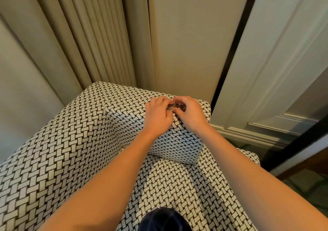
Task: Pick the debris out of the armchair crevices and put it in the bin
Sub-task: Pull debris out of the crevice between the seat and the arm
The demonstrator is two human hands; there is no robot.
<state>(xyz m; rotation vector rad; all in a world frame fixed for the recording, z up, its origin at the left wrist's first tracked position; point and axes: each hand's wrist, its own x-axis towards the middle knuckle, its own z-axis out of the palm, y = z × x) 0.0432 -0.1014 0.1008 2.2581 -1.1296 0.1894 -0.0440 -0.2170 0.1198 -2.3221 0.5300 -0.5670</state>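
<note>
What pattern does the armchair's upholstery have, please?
A black-and-white basketweave on the armchair, clearest in the head view.

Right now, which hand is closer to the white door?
The right hand, toward the white panelled door; the left hand is on the beige curtain's side. Both pinch one small shiny scrap.

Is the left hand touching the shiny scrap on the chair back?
Touching. Head view: fingers of the left hand pinch the shiny scrap; right hand too.

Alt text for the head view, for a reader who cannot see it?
The left hand and right hand pinch a small shiny scrap between them atop a corner of the black-and-white patterned armchair. Beige curtains hang behind; no bin shows.
</note>
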